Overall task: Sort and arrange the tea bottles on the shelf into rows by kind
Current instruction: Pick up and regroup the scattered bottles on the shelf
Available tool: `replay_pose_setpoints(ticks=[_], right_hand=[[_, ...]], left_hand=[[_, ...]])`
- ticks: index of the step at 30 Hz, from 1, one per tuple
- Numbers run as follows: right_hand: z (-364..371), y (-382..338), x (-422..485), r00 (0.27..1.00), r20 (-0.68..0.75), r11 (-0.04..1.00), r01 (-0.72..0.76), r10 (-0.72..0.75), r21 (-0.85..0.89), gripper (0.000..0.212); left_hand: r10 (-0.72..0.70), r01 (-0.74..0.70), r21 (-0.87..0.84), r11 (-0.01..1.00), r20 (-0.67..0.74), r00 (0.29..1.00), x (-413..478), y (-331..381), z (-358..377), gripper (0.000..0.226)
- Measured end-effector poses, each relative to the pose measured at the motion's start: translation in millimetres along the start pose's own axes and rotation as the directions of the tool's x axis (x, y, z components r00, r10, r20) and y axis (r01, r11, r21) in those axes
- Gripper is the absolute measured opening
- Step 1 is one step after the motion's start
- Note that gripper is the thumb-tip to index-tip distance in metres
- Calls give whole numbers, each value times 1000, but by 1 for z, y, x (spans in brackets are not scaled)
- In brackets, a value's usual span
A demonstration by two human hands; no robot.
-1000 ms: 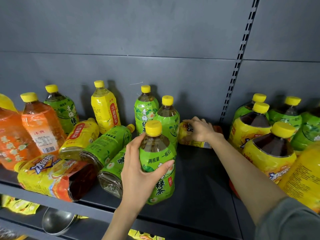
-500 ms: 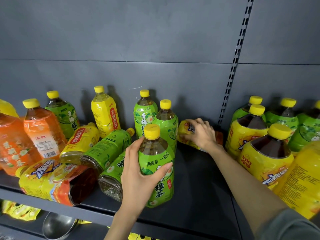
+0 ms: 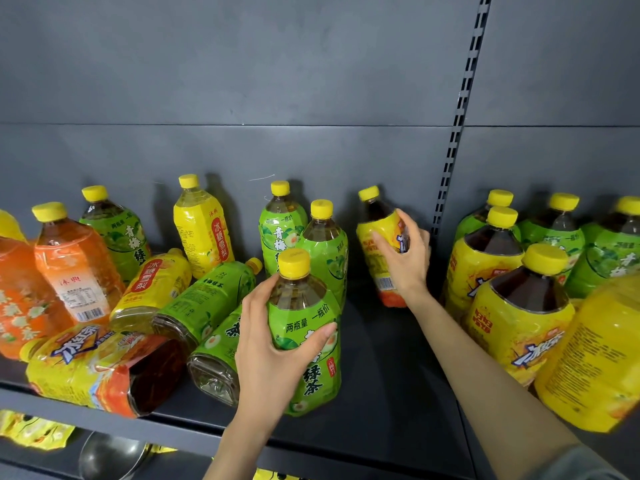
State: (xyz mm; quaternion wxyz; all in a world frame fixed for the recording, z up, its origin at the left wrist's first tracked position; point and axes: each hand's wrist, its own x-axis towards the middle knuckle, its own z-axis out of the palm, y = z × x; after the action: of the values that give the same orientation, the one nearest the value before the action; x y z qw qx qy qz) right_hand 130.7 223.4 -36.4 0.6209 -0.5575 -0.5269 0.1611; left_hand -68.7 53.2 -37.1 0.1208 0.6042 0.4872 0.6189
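Single view: head-worn, wide-angle, close in. Faces forward and slightly down onto the shelf (image 3: pixel 394 358). The back panel (image 3: pixel 242 81) fills the upper half of the frame. Both forearms enter from the bottom edge: left hand (image 3: pixel 270 344) on a green bottle (image 3: pixel 311 386) near centre, right hand (image 3: pixel 408 261) on a yellow bottle (image 3: pixel 379 221) further back. Far right edge smeared, possibly motion blur.

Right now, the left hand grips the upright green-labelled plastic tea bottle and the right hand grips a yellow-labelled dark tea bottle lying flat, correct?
No: in the head view the right hand holds the yellow-labelled dark tea bottle upright, cap up, not flat. The rest stands.
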Motion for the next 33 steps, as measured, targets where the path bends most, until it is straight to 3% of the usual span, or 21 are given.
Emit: replay_pose_setpoints(ticks=[3, 9, 17, 22, 26, 29, 33], right_hand=[[5, 0, -8, 995, -63, 985, -61, 72, 163, 63], [-3, 8, -15, 998, 66, 996, 17, -23, 92, 79], [-6, 1, -19, 991, 135, 997, -26, 17, 68, 83], [-16, -9, -39, 976, 193, 994, -108, 104, 10, 76], [-22, -33, -78, 965, 261, 999, -38, 26, 38, 57], [-27, -62, -103, 887, 455, 983, -9, -77, 183, 37], [-29, -87, -139, 737, 655, 959, -32, -168, 282, 67]], left_hand=[[-1, 1, -2, 1000, 2, 1000, 0, 0, -1, 78], [1, -1, 0, 1000, 1, 1000, -1, 1, -1, 78], [-8, 8, -23, 1000, 20, 1000, -3, 1, -2, 79], [-68, 71, -26, 997, 95, 993, -9, 0, -9, 83], [-86, 60, 108, 992, 249, 965, -16, -5, -26, 82], [-17, -83, 281, 956, 338, 941, -11, -15, -49, 79], [-105, -46, 380, 924, 366, 925, -6, -30, -77, 79]])
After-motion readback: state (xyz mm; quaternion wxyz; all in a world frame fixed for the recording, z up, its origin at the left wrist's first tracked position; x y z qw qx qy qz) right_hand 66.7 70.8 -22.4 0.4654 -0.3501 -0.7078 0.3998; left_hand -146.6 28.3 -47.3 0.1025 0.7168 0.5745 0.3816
